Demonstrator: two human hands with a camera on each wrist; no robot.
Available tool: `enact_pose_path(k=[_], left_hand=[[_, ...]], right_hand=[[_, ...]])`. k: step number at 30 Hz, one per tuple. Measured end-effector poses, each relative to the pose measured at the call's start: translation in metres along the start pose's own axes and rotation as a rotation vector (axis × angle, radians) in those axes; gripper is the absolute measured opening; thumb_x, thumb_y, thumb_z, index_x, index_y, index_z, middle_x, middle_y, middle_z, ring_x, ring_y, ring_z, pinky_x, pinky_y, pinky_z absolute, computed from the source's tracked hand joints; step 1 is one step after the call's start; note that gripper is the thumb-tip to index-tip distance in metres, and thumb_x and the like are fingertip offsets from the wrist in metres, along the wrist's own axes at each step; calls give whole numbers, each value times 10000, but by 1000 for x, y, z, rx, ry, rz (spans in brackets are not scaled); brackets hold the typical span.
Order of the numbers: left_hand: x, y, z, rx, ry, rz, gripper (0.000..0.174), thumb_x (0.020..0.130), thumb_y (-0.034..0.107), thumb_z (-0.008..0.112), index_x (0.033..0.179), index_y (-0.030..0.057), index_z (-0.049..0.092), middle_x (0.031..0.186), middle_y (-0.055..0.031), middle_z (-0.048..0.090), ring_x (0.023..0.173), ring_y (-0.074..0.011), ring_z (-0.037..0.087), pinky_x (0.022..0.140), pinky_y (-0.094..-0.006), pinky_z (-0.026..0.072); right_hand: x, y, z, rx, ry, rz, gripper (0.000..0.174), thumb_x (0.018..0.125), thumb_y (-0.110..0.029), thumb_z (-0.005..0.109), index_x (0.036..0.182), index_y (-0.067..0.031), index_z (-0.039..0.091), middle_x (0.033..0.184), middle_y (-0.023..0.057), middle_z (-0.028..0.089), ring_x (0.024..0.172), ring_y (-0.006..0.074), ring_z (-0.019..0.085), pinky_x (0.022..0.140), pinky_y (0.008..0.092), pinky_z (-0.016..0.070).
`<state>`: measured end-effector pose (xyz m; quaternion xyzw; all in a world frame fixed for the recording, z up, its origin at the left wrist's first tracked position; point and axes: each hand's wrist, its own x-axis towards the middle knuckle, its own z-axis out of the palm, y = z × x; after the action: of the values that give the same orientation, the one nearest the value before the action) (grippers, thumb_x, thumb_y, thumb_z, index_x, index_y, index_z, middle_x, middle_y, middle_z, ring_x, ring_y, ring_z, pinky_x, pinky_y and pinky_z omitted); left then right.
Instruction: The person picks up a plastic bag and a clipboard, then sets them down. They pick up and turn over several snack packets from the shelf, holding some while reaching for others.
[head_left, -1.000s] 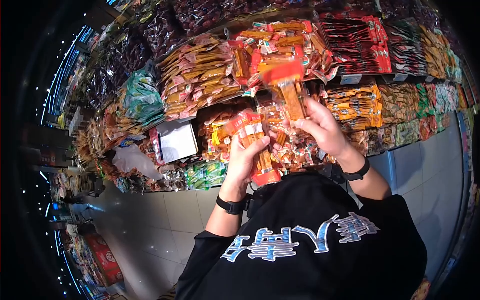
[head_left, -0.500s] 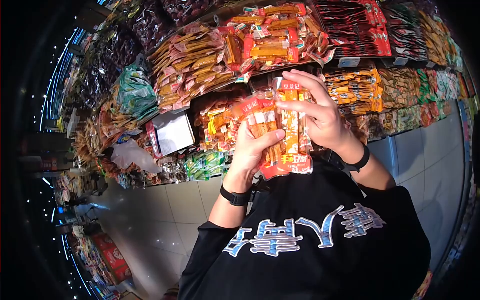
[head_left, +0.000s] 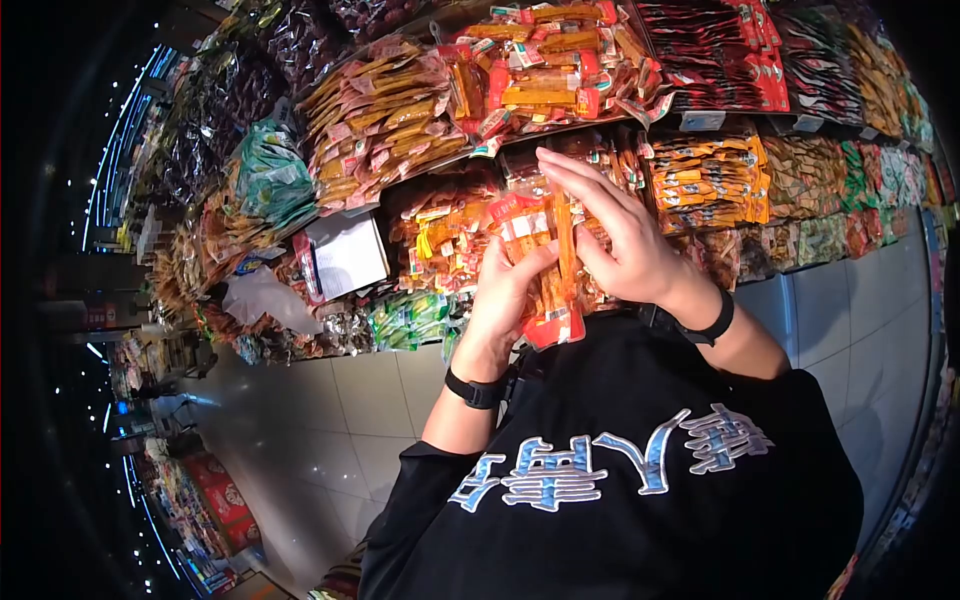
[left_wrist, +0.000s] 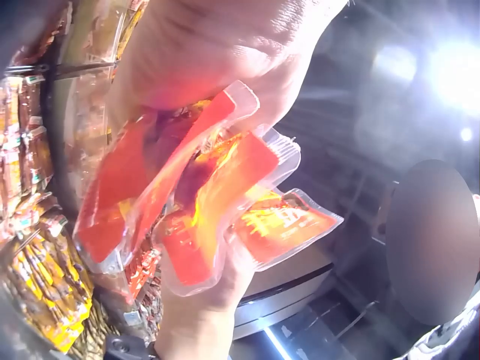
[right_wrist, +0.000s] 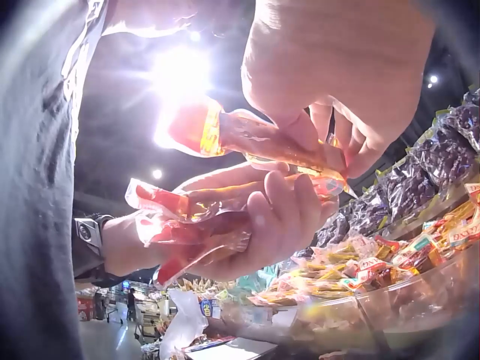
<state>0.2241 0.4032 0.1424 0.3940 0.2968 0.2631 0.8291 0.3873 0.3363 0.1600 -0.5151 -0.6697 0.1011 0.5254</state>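
Observation:
Several clear, red-ended snack packets (head_left: pixel 545 285) (left_wrist: pixel 187 202) are gripped in my left hand (head_left: pixel 497 300) (left_wrist: pixel 217 52) (right_wrist: pixel 262 225), its thumb across their front in the head view. Beside them, my right hand (head_left: pixel 635 240) (right_wrist: pixel 345 60) pinches one long packet (head_left: pixel 566 245) (right_wrist: pixel 270 140), seen edge-on in the head view. That packet lies just above the left hand's bundle in the right wrist view. The right fingers stretch forward in the head view, and part of the packet is behind them. Red packet ends stick out below the left hand in the left wrist view.
Tiered shelves hold piled orange packets (head_left: pixel 545 95), red packets (head_left: pixel 715 60) and yellow packets (head_left: pixel 705 180). A white sheet or box (head_left: pixel 347 257) and a crumpled plastic bag (head_left: pixel 265 300) lie at the left. Tiled floor (head_left: pixel 365 395) runs below the shelves.
My right hand has brought its packet down beside the left hand's bundle, then turned it from face-on to edge-on. The left hand keeps its grip, nearly in place.

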Motion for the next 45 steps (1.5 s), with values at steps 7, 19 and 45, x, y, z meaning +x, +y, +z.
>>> enact_pose_path(k=[7,19,45], left_hand=[[3,-4,-15,-195,-97,-28,367,989,280,494,1260,33,510,1093,-94,642,976,-199,655,834,-353,561],[-2,0,-20,-273,-353,69,523,816,127,654,1283,-20,472,1097,-175,626,937,-296,658,813,-390,573],[4,-12,-12,-469,-533,-12,789,671,317,656,1338,-24,410,978,-200,569,839,-334,623,758,-419,549]], right_hand=[[-8,-5,10,111,-83,2,630,819,26,532,1429,37,373,1432,226,448,1301,365,464,1104,411,363],[-7,-20,11,75,-49,-37,722,764,-34,673,1417,54,378,1462,231,405,1364,366,398,1128,422,320],[-14,-27,3,139,2,2,856,745,-154,805,1443,34,347,1457,225,414,1324,369,436,1061,399,397]])
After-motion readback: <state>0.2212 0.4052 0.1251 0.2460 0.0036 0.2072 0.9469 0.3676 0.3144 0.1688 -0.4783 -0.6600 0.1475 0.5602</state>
